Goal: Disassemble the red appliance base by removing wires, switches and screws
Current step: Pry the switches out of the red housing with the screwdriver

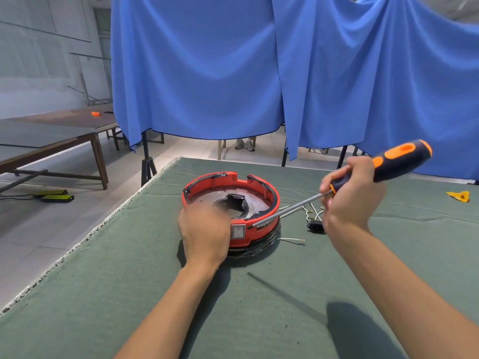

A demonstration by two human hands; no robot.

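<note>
- Your left hand [204, 233] grips the near-left rim of the red appliance base [230, 211], fingers curled over the edge; motion blur hides how each finger lies.
- The base sits on the green cloth [129, 294] directly under and ahead of that hand, its open top facing up.
- A white rocker switch [238, 231] shows on the base's near wall, just right of your left hand.
- Your right hand [350, 195] wraps around the front of the screwdriver [381, 169], where the orange-and-black handle meets the shaft.
- The shaft slants down and left from your right hand; its tip lies at the base's side wall, just right of the switch.
- Loose white wires [293, 240] and a small black connector [315, 226] lie on the cloth below your right hand, beside the base.
- A yellow scrap [458, 196] lies well to the right of your right hand.
</note>
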